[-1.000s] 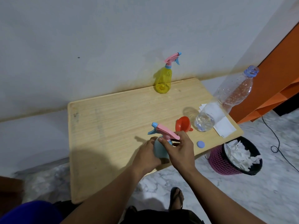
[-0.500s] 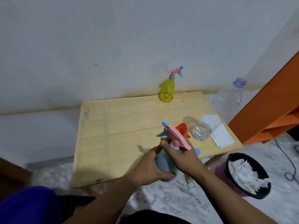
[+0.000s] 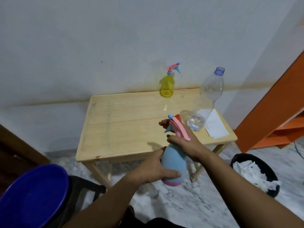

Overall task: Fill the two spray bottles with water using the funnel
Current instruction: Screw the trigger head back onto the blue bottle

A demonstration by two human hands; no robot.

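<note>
Two spray bottles are in play, one parked and one in the hands. Largest in view, the wooden table [image 3: 125, 116] carries the supplies: the clear water bottle [image 3: 208, 97], uncapped and nearly drained, stands near its right edge beside a white paper [image 3: 217, 127], with the yellow spray bottle [image 3: 167, 85] well apart at the back against the wall, seemingly waiting its turn. A bin of crumpled paper [image 3: 256, 175] sits on the floor to the right, a blue stool [image 3: 31, 196] at lower left. The blue spray bottle [image 3: 172, 163] is held off the table, in front of its near edge: the left hand [image 3: 151, 168] wraps around the body to steady it, while the right hand [image 3: 184, 143] curls around the neck under the pink trigger head [image 3: 178, 127], a grip suited to twisting the head off or on; which, I cannot tell. Only a sliver of the red funnel [image 3: 178, 116] shows behind the head. Compared with half a second ago, the bottle is drawn nearer the body and lower, and the small blue cap is no longer visible.
</note>
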